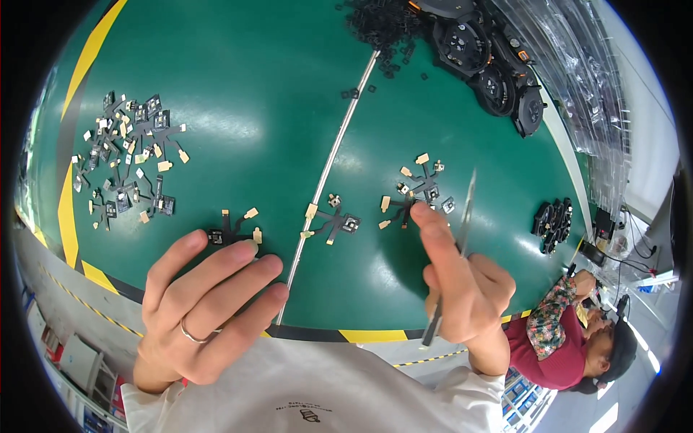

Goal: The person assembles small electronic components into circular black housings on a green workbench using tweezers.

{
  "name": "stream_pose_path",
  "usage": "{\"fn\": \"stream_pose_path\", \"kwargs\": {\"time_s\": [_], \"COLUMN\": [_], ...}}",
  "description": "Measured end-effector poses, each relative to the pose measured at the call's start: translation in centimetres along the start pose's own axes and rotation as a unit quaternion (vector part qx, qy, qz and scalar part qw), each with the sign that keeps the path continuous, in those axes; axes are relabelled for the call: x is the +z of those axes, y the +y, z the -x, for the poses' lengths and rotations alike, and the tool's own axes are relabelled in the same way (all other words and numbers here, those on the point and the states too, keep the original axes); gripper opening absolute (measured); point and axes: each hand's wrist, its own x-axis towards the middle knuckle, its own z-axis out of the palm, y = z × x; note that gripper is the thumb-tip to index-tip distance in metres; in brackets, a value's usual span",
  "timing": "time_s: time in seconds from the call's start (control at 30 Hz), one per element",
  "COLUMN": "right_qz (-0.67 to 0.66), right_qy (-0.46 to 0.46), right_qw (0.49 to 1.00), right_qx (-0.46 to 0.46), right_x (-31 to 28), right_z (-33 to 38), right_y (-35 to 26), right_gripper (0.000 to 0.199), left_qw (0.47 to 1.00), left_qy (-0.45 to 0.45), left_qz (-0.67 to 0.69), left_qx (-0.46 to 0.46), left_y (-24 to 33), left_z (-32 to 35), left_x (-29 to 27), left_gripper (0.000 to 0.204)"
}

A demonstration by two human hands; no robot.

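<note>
My left hand (209, 310), with a ring on one finger, lies palm down near the table's front edge. Its fingers are stretched out and slightly apart; the thumb is hidden. Just beyond the fingertips is a black flex cable (229, 234) with tan tabs, partly covered. My right hand (462, 289) is closed around slim pointed metal tweezers (468, 216), tip upward and away from the table parts. Its extended index finger reaches a small group of flex cables (431, 189) and seems to touch one. Between my hands lies a single flex cable (335, 220).
A pile of flex cables (126, 155) lies at the left. A metal strip (336, 141) crosses the green table (238, 79). Small black pieces (382, 25), round black housings (498, 86) and clear plastic trays (577, 79) sit far right. Black parts (553, 224) and a person in red (552, 346) are at right.
</note>
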Motion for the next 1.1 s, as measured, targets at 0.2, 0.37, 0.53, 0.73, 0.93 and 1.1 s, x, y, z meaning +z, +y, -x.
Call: {"fn": "stream_pose_path", "kwargs": {"time_s": [0.2, 0.37, 0.53, 0.73, 0.93, 1.1], "right_qz": [-0.022, 0.023, 0.054, -0.052, -0.188, -0.176], "right_qy": [-0.017, 0.009, 0.018, 0.008, 0.059, 0.086], "right_qw": [1.000, 0.999, 0.995, 0.999, 0.979, 0.980], "right_qx": [0.006, -0.033, -0.077, -0.008, 0.053, 0.033], "right_x": [-0.2, 0.2, 0.5, -0.2, -0.2, 0.7], "right_z": [0.6, 1.2, 1.4, 2.2, 2.8, 2.2], "right_y": [0.1, 0.0, 0.0, 0.6, 1.3, 1.0], "right_gripper": [0.033, 0.037, 0.037, 0.033, 0.056, 0.048], "left_qw": [1.000, 1.000, 1.000, 1.000, 1.000, 1.000], "left_qy": [-0.003, 0.008, 0.003, 0.009, 0.008, 0.014], "left_qz": [0.002, -0.010, -0.016, -0.017, -0.015, -0.006], "left_qx": [0.002, 0.008, 0.010, 0.019, 0.016, 0.020], "left_y": [0.0, 0.1, -0.1, -0.2, -0.1, -0.2], "left_z": [0.2, 0.3, 0.3, 0.4, 0.3, 0.4], "left_x": [-0.1, 0.2, 0.2, 0.3, 0.3, 0.2], "left_gripper": [0.018, 0.018, 0.018, 0.018, 0.018, 0.018]}}
